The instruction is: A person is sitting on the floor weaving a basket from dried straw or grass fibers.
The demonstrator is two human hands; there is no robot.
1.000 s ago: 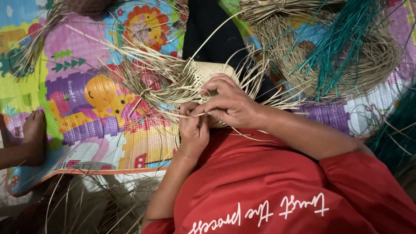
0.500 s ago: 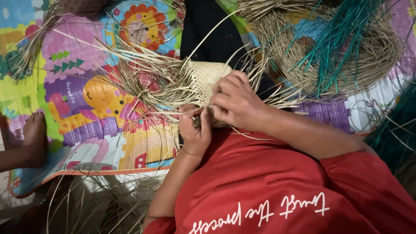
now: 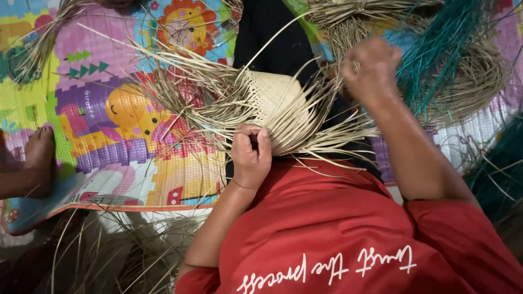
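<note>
One hand (image 3: 251,155) grips the woven piece (image 3: 275,100); the other (image 3: 371,68) apparently lifted.

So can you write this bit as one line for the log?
left hand: pinching straw strips at weave edge | right hand: raised, fist closed, by teal strips | mat: under weave

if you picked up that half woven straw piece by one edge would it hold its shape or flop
The woven piece would probably sag a little, since its loose strands already splay and bend. It looks thin and dry, so likely light. The left hand pinches its edge alone.
</note>
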